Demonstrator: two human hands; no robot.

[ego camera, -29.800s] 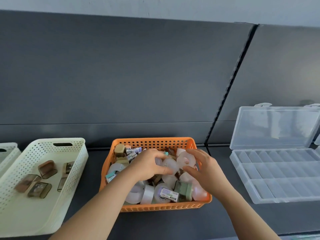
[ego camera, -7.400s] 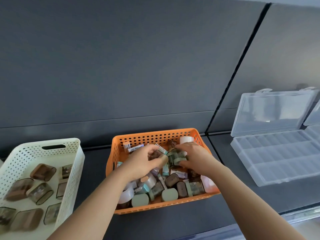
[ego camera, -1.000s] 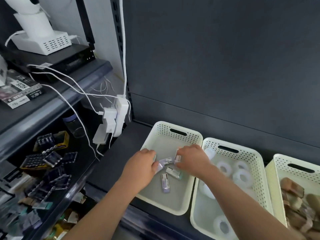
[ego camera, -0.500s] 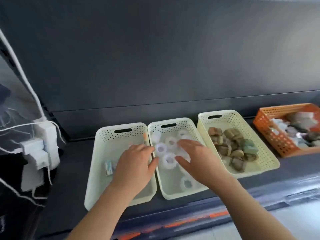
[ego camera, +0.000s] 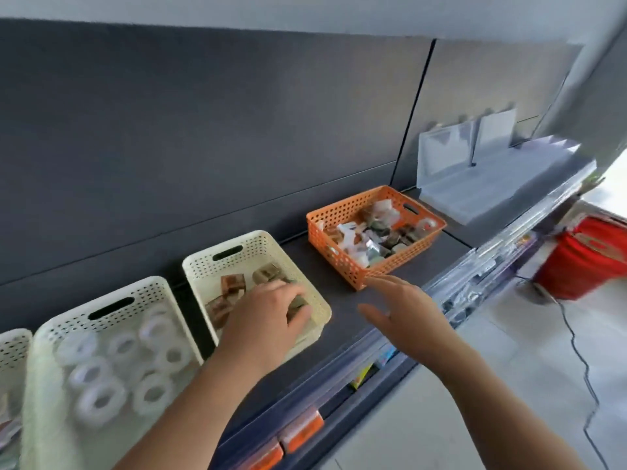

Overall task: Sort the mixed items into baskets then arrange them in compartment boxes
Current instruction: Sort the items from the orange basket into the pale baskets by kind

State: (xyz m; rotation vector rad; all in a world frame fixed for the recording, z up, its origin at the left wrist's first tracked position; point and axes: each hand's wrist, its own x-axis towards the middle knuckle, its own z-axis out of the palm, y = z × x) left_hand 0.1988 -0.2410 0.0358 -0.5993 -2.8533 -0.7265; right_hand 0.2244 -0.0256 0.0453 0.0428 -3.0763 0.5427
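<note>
An orange basket (ego camera: 325,245) of mixed small items stands on the dark shelf, right of centre. Left of it a cream basket (ego camera: 237,244) holds brown and green sharpeners, and a second cream basket (ego camera: 51,334) holds white tape rolls (ego camera: 91,400). A third cream basket (ego camera: 13,347) shows only at the left edge. My left hand (ego camera: 268,320) hovers over the sharpener basket, fingers loosely bent, holding nothing I can see. My right hand (ego camera: 403,310) is flat and empty above the shelf, just short of the orange basket's near corner. Clear compartment boxes (ego camera: 475,195) lie open at the far right.
The shelf's front edge (ego camera: 390,347) runs diagonally beneath my right hand, with price tags along it. A red bucket (ego camera: 583,259) and a thin cable (ego camera: 576,347) sit on the pale floor at the right. A dark back panel rises behind the baskets.
My view has swung right, from the leftmost baskets toward the orange basket. Both hands have moved right, the left from the first basket to the sharpener basket, the right off the tape basket.
</note>
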